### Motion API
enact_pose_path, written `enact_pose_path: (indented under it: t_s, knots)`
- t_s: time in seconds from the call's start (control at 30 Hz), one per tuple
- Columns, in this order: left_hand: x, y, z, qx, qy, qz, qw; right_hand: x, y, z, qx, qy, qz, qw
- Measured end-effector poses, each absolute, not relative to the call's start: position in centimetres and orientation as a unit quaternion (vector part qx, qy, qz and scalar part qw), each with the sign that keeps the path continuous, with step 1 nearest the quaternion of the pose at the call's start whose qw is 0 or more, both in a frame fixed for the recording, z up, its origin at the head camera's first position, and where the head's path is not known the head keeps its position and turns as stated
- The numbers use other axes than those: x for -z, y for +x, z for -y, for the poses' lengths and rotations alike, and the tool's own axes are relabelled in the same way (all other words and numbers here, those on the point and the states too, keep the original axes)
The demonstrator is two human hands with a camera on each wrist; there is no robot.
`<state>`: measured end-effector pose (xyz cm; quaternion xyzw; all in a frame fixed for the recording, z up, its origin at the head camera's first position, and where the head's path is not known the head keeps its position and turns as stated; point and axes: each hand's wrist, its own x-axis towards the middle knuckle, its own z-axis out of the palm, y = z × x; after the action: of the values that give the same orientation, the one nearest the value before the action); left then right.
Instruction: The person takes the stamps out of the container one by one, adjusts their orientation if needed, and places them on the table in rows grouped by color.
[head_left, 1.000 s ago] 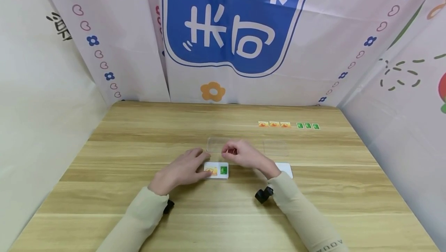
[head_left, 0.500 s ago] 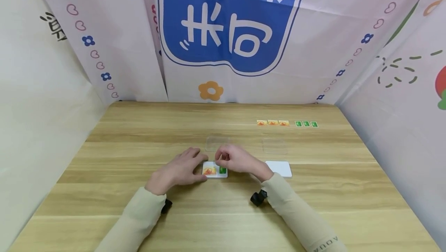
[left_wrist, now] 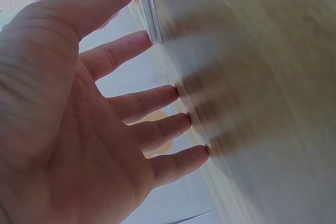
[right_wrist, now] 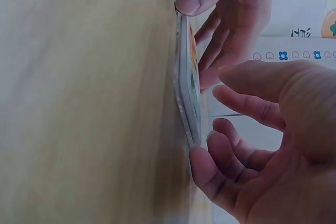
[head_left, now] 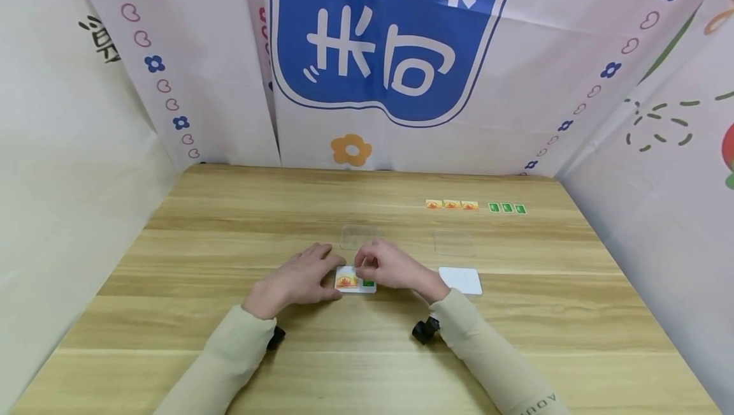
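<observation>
White card (head_left: pixel 360 289), round-cornered, lay at my twelve o'clock on the grained table (head_left: pixel 367 354); my left hand (head_left: pixel 295 281), fingers straight, touched its nine-o'clock end. My right hand (head_left: pixel 395 266) bent over it, thumb and forefinger nearly meeting; I couldn't tell whether they held anything. My right wrist view, unlike the head view, showed a clear slab (right_wrist: pixel 177 77) beneath. Wood separated it from a blank card (head_left: pixel 462 281) at three o'clock.

Quantities: one left hand (head_left: pixel 295 281), one right hand (head_left: pixel 392 265), two white cards (head_left: pixel 460 281), two clear plates (head_left: pixel 454 243) beyond; four orange-yellow stickers (head_left: pixel 451 205), four green stickers (head_left: pixel 507 208).
</observation>
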<state>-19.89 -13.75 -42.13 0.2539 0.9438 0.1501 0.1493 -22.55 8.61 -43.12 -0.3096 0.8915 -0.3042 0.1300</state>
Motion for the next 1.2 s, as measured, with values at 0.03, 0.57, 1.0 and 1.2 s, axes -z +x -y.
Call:
enact_pose_path:
  t_s: [0.03,0.57,1.0,1.2]
  knots:
    - [42.1,-19.9,13.7,-0.150,0.255,-0.944,0.149,43.1,-22.5,-8.6,0.303,-0.308,-0.892,0.132]
    - [42.3,-20.1,13.5,-0.150,0.258,-0.942,0.154,43.5,-22.2,-8.2,0.263,-0.297,-0.909,0.127]
    - [42.1,-20.0,13.7,-0.152,0.254,-0.943,0.154,42.9,-21.8,-7.6,0.223,-0.300,-0.916,0.146]
    - [42.1,-20.0,13.7,-0.148,0.252,-0.944,0.155,42.8,-21.7,-7.5,0.216,-0.295,-0.918,0.150]
